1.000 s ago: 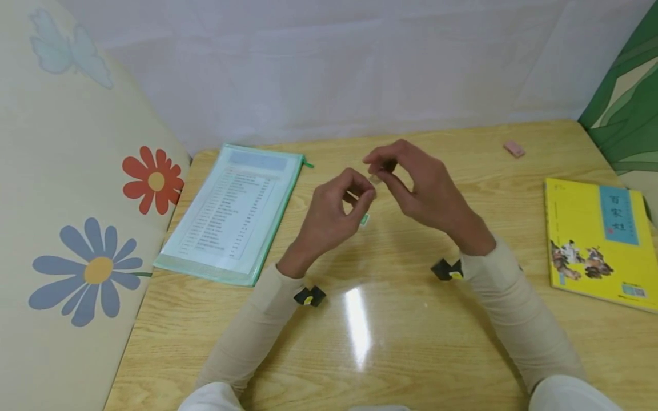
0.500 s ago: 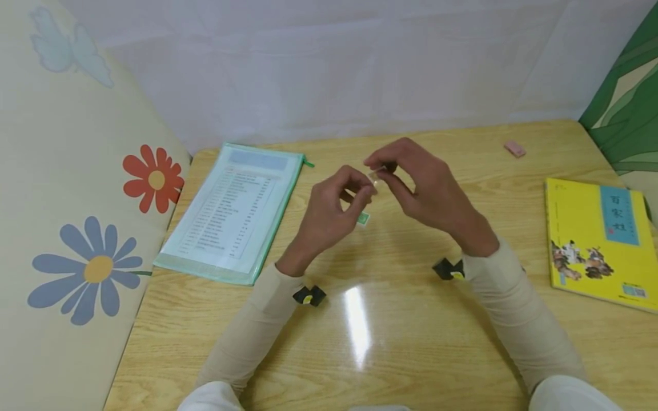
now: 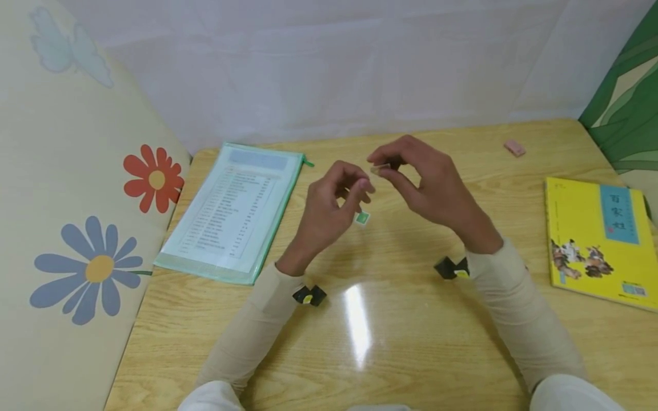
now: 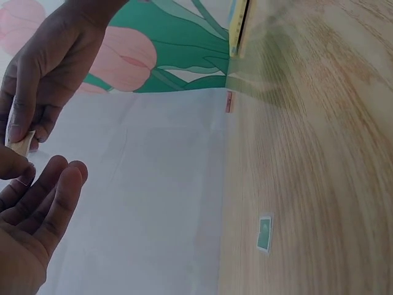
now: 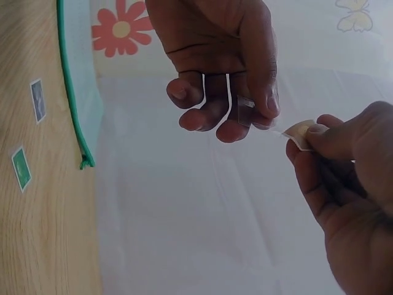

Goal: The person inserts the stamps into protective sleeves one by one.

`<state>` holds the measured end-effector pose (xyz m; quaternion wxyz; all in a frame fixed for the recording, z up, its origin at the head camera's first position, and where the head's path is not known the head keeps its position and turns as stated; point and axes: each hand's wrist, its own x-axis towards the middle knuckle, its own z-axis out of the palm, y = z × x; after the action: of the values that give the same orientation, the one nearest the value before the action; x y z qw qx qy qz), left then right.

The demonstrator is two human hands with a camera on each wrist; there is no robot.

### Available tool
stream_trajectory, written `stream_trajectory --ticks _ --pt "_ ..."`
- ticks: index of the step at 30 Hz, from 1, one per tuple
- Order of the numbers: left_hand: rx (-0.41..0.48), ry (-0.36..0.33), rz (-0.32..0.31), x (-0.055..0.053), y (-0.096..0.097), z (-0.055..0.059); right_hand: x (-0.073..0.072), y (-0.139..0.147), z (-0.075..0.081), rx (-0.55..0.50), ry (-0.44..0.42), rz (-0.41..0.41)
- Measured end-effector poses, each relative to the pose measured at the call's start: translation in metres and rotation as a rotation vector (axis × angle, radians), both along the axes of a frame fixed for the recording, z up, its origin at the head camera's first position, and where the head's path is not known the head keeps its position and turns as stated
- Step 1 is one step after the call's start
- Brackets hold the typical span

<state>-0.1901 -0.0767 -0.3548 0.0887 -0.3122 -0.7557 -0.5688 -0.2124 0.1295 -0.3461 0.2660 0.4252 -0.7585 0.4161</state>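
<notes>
Raised over the table, my right hand (image 3: 432, 182) pinches a small beige, stamp-like slip (image 5: 299, 134) between thumb and forefinger. Facing it on the left, my left hand (image 3: 331, 208) pinches a small piece of clear plastic film (image 5: 245, 107) between thumb and forefinger, its other fingers loosely bent. A thin clear strip shows between the two hands in the right wrist view. Below the left fingertips, a small green stamp (image 3: 362, 217) with a white border lies on the table. The right wrist view also has a greyish stamp (image 5: 38, 101) on the wood, hidden from the head view.
A clear zip folder with green edging (image 3: 221, 211) and a printed list lies on the left of the wooden table (image 3: 411, 342). At the right is a yellow book (image 3: 596, 245); a pink eraser (image 3: 514, 148) sits near the back edge. A white cloth hangs behind.
The hands have drawn slightly apart. The beige slip has moved up and right with my right hand, and my left hand has shifted a little up and left, uncovering more of the green stamp.
</notes>
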Motion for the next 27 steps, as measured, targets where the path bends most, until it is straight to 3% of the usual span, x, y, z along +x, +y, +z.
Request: stream_trajectory --ticks 10,20,27 --pt "0.080 0.017 -0.041 -0.017 -0.003 -0.024 0.000 0.003 -0.001 0.030 -0.074 -0.008" --pt "0.127 -0.003 -0.024 -0.014 -0.002 -0.017 0.003 0.001 -0.001 0.033 -0.099 -0.021" --pt "0.123 0.038 0.012 -0.012 -0.003 -0.015 0.005 -0.001 -0.002 0.072 -0.129 -0.060"
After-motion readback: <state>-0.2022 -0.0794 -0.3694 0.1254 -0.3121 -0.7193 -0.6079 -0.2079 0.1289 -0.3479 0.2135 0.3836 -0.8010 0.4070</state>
